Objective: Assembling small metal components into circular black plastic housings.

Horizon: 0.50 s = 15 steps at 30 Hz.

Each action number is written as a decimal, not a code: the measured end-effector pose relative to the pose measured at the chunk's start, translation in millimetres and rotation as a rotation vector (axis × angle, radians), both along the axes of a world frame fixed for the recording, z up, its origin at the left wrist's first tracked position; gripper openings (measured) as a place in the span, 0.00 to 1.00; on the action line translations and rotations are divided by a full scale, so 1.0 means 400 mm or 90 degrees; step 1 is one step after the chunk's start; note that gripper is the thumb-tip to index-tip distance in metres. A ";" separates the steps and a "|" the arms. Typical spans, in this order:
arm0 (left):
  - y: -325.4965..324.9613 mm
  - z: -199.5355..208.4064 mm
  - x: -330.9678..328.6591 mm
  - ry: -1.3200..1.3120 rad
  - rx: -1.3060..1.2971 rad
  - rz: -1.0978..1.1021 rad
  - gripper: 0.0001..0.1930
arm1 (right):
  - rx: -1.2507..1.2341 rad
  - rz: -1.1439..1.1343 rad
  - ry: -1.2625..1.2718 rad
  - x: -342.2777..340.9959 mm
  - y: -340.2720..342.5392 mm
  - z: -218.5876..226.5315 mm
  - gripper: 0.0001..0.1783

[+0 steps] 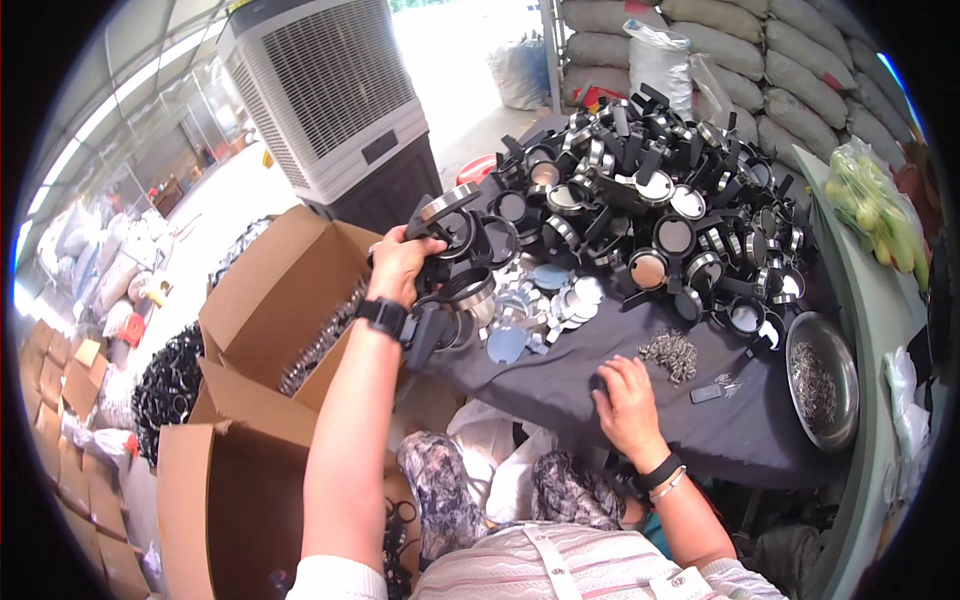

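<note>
At the table's left end, my left hand (399,266) is closed on a black round part with a silver rim (452,205). It looks like a lid or cap, partly hidden by my fingers and similar parts. Just right of it lie silver and grey flat discs with tabs (510,342). My right hand (628,402) rests on the dark cloth near the table's front edge, holding nothing I can see, its fingers a little bent and apart. Beyond its fingertips is a small heap of metal screws or pins (668,356).
A large heap of black and silver round parts (650,200) covers the table's far side. A metal bowl of small pieces (820,380) stands right, with a small dark block (706,394) nearer. Open cardboard boxes (270,290) stand left, before an air cooler (335,90).
</note>
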<state>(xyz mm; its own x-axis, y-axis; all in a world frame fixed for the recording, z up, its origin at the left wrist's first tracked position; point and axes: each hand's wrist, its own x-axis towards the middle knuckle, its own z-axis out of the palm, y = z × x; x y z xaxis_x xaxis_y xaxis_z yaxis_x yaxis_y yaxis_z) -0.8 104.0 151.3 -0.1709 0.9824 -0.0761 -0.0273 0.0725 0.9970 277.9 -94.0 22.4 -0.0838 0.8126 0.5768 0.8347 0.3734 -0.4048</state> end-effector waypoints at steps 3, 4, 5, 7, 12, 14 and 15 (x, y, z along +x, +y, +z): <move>0.111 -0.077 0.116 0.028 -0.046 0.040 0.21 | -0.077 -0.001 0.007 0.017 -0.001 0.000 0.20; 0.154 -0.126 0.124 0.104 -0.024 0.084 0.24 | -0.098 0.005 0.016 0.015 -0.003 0.003 0.20; 0.211 -0.192 0.083 0.208 0.008 0.113 0.26 | -0.104 0.027 0.037 0.004 -0.005 0.009 0.20; 0.250 -0.263 0.094 0.333 0.041 0.123 0.30 | -0.119 0.026 0.047 0.009 -0.003 0.008 0.20; 0.244 -0.250 0.107 0.275 -0.020 -0.026 0.46 | -0.135 0.024 0.061 0.019 0.005 0.005 0.19; 0.202 -0.190 0.133 0.291 -0.015 -0.063 0.47 | -0.148 0.016 0.068 0.021 0.004 0.009 0.18; 0.181 -0.152 0.116 0.332 -0.036 -0.080 0.51 | -0.143 0.036 0.070 0.011 0.008 0.016 0.19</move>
<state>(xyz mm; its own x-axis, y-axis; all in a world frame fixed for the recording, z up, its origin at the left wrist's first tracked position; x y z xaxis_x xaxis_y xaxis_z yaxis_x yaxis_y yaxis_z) 45.6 176.5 90.3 -0.0820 0.9945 -0.0658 0.4826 0.0974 0.8704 282.5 -90.7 28.8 -0.0792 0.9172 0.3904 0.7619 0.3083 -0.5696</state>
